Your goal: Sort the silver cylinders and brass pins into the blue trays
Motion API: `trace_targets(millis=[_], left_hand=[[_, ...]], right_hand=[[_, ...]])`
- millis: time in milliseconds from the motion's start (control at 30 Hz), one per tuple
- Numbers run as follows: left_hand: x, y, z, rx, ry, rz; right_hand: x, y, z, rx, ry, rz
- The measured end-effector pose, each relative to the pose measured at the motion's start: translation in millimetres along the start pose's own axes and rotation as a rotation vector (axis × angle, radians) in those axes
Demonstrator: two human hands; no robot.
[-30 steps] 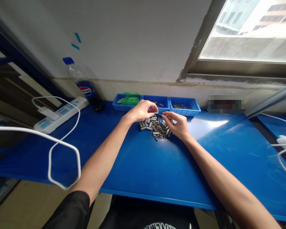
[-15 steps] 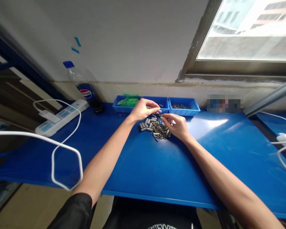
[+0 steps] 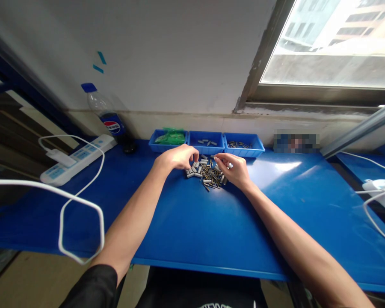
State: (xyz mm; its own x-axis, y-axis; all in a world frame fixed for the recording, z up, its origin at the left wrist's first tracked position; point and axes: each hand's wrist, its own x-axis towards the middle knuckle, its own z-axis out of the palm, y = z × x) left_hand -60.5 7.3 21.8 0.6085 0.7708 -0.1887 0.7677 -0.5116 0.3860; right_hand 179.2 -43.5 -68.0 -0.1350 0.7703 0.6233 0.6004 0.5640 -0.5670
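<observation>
A heap of small silver sleeves and thin dark pins [image 3: 205, 172] lies on the blue table [image 3: 192, 222]. My left hand [image 3: 176, 157] rests palm down at the heap's left edge, fingers curled onto the silver pieces. Just right of the heap, my right hand [image 3: 234, 170] has its fingers pinched together; what they hold is too small to name. Three blue trays stand behind the heap: the left tray [image 3: 167, 137] holds green parts, the middle tray [image 3: 206, 142] a few silver pieces, the right tray [image 3: 243, 145] dark pins.
A cola bottle [image 3: 106, 115] stands at the wall on the left, a white power strip [image 3: 78, 159] with a looping white cable [image 3: 64, 201] beside it. More white cable and a white device [image 3: 381, 191] lie at the right. A window is at the upper right.
My left hand has dropped from above the middle tray down onto the left side of the heap. My right hand stays beside the heap, still pinched.
</observation>
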Motion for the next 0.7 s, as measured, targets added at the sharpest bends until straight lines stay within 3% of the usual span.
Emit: trace_targets(millis=[133, 300, 433, 600, 700], left_hand=[[1.7, 0.2, 4.8, 0.014, -0.049, -0.078], [7.7, -4.0, 12.9, -0.053, 0.013, -0.094], [5.3, -3.2, 10.4, 0.014, 0.028, -0.158], [-1.5, 2.5, 4.7, 0.046, -0.114, -0.28], [0.0, 2.1, 5.5, 0.039, -0.092, -0.252]], right_hand=[[-0.1, 0.9, -0.1, 0.0, 0.002, -0.001], [-0.1, 0.7, 0.0, 0.008, -0.002, 0.006], [-0.4, 0.2, 0.3, 0.011, -0.001, 0.004], [-0.3, 0.0, 0.6, -0.002, -0.006, 0.009], [0.1, -0.3, 0.4, 0.0, -0.004, 0.005]])
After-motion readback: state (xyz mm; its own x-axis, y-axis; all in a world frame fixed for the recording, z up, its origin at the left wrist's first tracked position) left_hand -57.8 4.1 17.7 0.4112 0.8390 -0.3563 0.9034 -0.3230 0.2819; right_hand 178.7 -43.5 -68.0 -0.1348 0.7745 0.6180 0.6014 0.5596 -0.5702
